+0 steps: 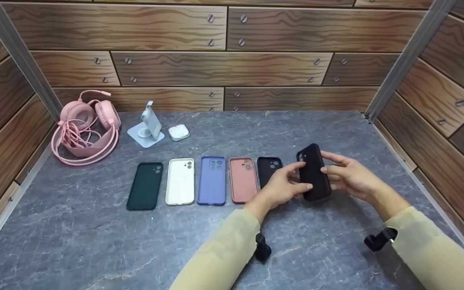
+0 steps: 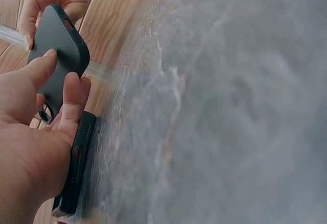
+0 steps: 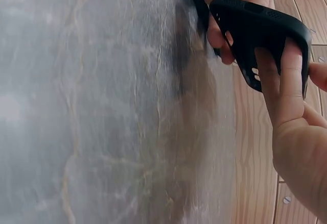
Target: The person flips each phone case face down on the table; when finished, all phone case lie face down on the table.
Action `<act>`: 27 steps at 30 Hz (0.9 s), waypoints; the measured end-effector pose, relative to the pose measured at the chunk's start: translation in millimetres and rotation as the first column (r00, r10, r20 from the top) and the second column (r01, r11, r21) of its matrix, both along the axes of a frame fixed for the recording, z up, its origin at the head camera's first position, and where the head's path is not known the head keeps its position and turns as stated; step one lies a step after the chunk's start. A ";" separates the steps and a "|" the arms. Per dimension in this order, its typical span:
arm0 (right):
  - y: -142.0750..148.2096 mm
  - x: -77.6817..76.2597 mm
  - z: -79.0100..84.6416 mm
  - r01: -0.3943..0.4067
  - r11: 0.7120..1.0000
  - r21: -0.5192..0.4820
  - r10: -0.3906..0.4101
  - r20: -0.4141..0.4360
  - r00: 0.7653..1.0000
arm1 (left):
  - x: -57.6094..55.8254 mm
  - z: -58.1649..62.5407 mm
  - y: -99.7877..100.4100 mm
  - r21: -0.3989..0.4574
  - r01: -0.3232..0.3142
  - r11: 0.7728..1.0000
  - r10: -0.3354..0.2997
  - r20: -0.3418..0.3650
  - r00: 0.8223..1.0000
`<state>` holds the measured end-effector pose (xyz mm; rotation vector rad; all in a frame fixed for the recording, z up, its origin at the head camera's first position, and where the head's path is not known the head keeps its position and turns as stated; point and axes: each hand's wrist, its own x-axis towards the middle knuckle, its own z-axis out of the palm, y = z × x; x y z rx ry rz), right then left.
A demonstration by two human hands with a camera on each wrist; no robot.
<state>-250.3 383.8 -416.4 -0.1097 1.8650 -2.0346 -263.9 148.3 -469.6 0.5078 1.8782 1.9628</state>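
Note:
A black phone case (image 1: pixel 312 175) is held up, tilted, at the right end of a row of cases. My left hand (image 1: pixel 281 186) grips its left side, and in the left wrist view the thumb (image 2: pixel 43 70) lies on its smooth outer back. From the other side my right hand (image 1: pixel 355 179) pinches the right edge. In the right wrist view two fingers (image 3: pixel 292 78) reach into the hollow inside of the case. Beneath the left hand lies another black phone case (image 1: pixel 269 166), partly covered by that hand.
To the left lie pink (image 1: pixel 243 183), purple (image 1: pixel 211 183), white (image 1: pixel 180 183) and dark green (image 1: pixel 145 187) phone cases. Behind them are a white earbud case (image 1: pixel 179 132), a pale charging stand (image 1: pixel 151 125) and a pink headset (image 1: pixel 81 151). Wood-patterned walls (image 1: pixel 175 30) enclose the grey marbled table (image 1: pixel 115 249).

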 end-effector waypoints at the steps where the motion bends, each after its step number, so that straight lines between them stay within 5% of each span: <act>1: 0.9 -0.2 0.5 0.009 1.000 0.018 -0.009 -0.002 1.000 | -0.1 0.2 0.3 0.003 -0.004 1.000 0.004 0.007 1.000; 13: 10.8 -2.3 -1.2 0.028 0.990 0.141 -0.019 -0.068 0.998 | -1.6 1.1 4.7 0.013 -0.079 0.997 0.078 0.015 0.997; 27: 17.7 -7.5 -5.9 0.066 0.973 0.222 -0.041 -0.116 0.992 | -10.8 14.6 7.7 -0.120 -0.143 0.982 0.142 -0.017 0.990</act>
